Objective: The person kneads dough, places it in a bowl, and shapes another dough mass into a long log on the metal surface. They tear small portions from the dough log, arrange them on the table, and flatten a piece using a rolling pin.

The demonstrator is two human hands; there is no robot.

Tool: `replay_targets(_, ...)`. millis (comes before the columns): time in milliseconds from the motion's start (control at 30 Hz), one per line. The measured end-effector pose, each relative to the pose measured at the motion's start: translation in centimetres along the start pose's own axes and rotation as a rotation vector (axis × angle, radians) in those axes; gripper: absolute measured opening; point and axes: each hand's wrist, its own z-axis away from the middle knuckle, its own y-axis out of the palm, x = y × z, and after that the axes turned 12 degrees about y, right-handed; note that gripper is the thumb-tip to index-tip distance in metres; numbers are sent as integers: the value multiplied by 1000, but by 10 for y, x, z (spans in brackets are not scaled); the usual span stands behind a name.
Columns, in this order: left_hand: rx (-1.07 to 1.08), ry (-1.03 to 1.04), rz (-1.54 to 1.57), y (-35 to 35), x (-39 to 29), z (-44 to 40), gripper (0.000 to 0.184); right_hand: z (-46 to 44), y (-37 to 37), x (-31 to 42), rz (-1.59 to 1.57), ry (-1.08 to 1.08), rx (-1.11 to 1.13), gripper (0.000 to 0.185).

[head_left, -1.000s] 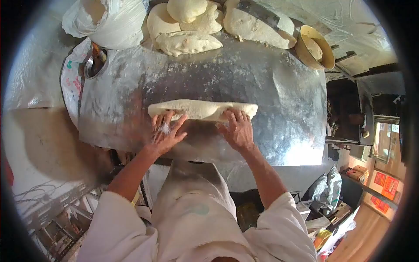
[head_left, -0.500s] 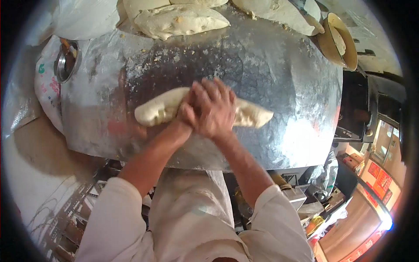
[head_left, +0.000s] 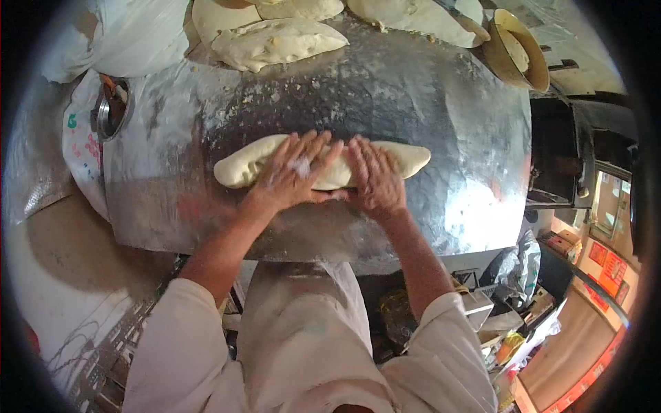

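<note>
A long, pale roll of dough (head_left: 336,173) lies crosswise on the metal-topped table (head_left: 447,144). My left hand (head_left: 292,168) rests flat over its left-centre part, fingers spread and a white patch of flour or dough on the back. On the right-centre part lies my right hand (head_left: 375,175), fingers stretched forward, slightly blurred. Both thumbs point inward and almost meet at the dough's near edge. Bare dough shows between the hands and at both ends; the parts under the palms are hidden.
Large dough pieces (head_left: 275,45) lie along the far edge, with another long one (head_left: 413,17) to their right. A yellowish bowl (head_left: 506,58) stands at the far right corner. At the left edge sits a metal container (head_left: 110,113). Dough crumbs and flour dot the far side.
My hands were stacked on the dough's middle; now they are apart, side by side on it. The dough's middle has come into view between them. The view has shifted slightly.
</note>
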Motion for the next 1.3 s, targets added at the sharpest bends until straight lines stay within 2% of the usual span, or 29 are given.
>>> replay_targets(33,6,-5,-7,-7,16,-15,107,-20,0,-9,38,-17,-29,101)
replay_targets(100,34,-167,-27,-10,39,-32,106,-59,-5,-26,11,-40,-38,91)
replay_targets(200,8,-229,-21,-1,69,-20,105,-62,-16,-20,23,73,-13,82)
replay_targets(267,46,-197,-107,-8,32,15,102,-28,-9,-13,100,2,-151,80)
replay_targets(333,79,-170,-180,-6,5,49,100,27,2,-6,145,80,-44,87)
replay_targets(400,-22,1,-150,0,2,73,89,43,-10,4,104,119,-7,87)
replay_targets(433,-27,-4,-150,-11,8,62,89,38,-14,5,77,117,-11,86)
replay_targets(500,127,-71,10,-26,45,34,90,0,-18,-5,133,140,47,84)
replay_targets(533,69,-52,20,-22,69,26,88,-26,-17,-17,189,173,111,81)
replay_targets(600,104,-135,45,-31,117,4,81,-81,-11,-69,356,-183,80,74)
replay_targets(667,83,-189,95,-22,137,2,79,-120,-33,-47,211,385,-58,66)
replay_targets(733,-6,-115,-68,-14,132,23,79,-100,-29,-48,186,322,-35,65)
replay_targets(800,24,-139,-26,-24,96,48,86,-58,-30,-51,206,198,8,69)
replay_targets(833,62,-159,20,-32,78,57,93,-29,-33,-48,332,191,38,76)
replay_targets(900,25,-94,-15,-26,70,79,95,18,-37,-38,260,249,54,83)
replay_targets(967,-4,-22,-38,-24,73,75,98,30,-35,-36,259,288,55,80)
replay_targets(1100,71,-124,9,-29,93,57,95,-41,-30,-70,207,378,92,73)
replay_targets(1167,76,-147,-8,-28,93,52,93,-79,-34,-80,145,433,-77,66)
replay_targets(1200,99,-177,-4,-32,90,49,92,-80,-33,-78,125,442,-89,66)
replay_targets(1267,122,-203,-13,-42,81,43,91,-82,-36,-72,184,323,-152,61)
replay_targets(1300,136,-198,7,-53,67,35,91,-69,-32,-74,181,332,-157,61)
